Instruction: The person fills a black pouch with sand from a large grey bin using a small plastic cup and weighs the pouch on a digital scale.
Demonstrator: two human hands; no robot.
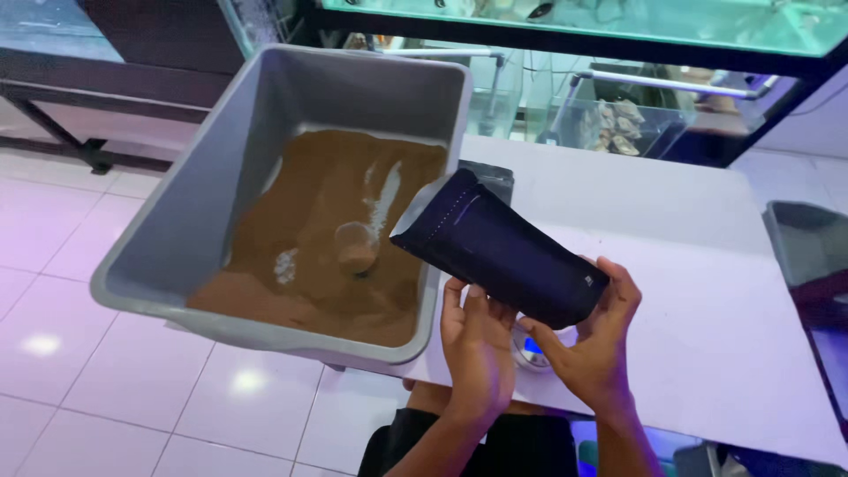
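Head view. Both hands hold a dark, flat pouch (pixel 503 252) tilted above the bench (pixel 689 265). The left hand (pixel 477 340) grasps the pouch from below near its lower edge, fingers curled up against its underside. The right hand (pixel 592 340) grips the pouch's closed bottom corner, thumb beneath and fingers wrapped over the far edge. The pouch slants up and away from the hands, its open mouth pointing toward the grey tub (pixel 265 115) that sits to the left of the left hand, overhanging the bench edge. The tub contains brown granular material (pixel 309 238) with pale patches; a small round scoop or cup (pixel 356 246) lies in it, just beyond the pouch mouth. Directly under the hands, partly hidden between them, is a small scale (pixel 533 349) with a lit blue display. Beyond the pouch, a second dark object (pixel 495 177) stands against the tub wall. Farther away are glass tanks (pixel 618 115).
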